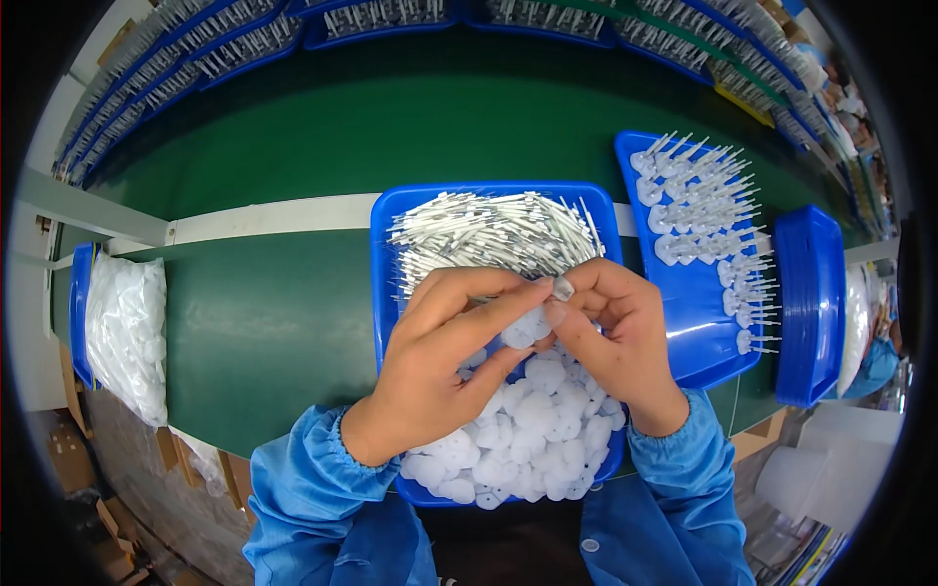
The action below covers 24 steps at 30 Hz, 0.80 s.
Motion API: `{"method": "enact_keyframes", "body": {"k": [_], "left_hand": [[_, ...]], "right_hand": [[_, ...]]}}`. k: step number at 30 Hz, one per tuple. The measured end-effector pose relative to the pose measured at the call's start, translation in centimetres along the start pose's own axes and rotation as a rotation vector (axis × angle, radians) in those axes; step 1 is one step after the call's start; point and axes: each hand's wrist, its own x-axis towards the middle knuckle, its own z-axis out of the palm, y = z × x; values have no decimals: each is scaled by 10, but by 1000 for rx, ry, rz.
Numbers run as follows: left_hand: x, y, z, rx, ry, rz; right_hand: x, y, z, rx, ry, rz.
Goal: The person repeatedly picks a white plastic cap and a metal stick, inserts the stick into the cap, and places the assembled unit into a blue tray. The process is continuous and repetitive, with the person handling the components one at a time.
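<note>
My left hand and my right hand meet above a blue tray, both with fingers closed in a pinch. A white translucent plastic disc shows beside my left fingers, which hold it. At the fingertips of both hands is a small clear plastic piece, gripped by my right thumb and index finger; its exact shape is partly hidden. Under my hands, the far part of the tray holds a heap of thin white rods with grey ends. Loose white discs fill the near part.
On the right, a blue tray carries rows of white discs with upright rods. Beyond it stands a stack of blue trays. A clear bag of white pieces sits at left on the green table. Filled blue trays line the back.
</note>
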Motion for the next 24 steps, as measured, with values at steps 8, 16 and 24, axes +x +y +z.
{"method": "enact_keyframes", "body": {"k": [8, 16, 24], "left_hand": [[3, -1, 3, 55, 0, 93], [-2, 5, 5, 7, -21, -48], [0, 5, 2, 87, -123, -48]], "right_hand": [[-17, 7, -4, 82, -17, -67], [-55, -1, -47, -649, 203, -354], [-118, -6, -111, -1578, 489, -280]]}}
